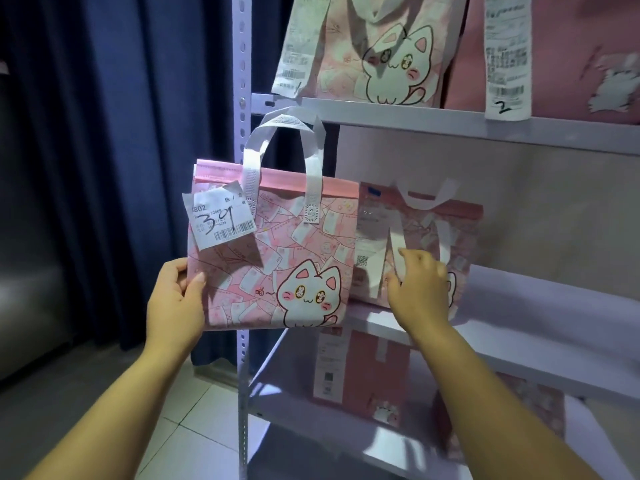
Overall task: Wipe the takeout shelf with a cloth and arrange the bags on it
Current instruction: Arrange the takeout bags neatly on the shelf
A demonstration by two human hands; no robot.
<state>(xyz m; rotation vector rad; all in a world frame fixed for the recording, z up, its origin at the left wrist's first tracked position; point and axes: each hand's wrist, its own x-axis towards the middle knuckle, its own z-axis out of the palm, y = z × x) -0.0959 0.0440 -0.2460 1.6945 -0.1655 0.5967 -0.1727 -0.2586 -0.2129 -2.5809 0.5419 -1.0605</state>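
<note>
At the centre of the frame the left hand (176,299) holds a pink cat bag (277,265) upright in the air, in front of the shelf's left post. Its thumb lies on the front and its fingers curl round the lower left edge. A receipt (220,220) marked 39 sticks to the bag's upper left corner. Just right of it a second bag (467,237) stands on the middle shelf (554,306). The right hand (420,289) reaches a white paper slip (393,247) on that bag's front; blur hides whether its bent fingers pinch the slip or merely touch it. Two more bags (381,46) stand on the upper shelf (450,121).
</note>
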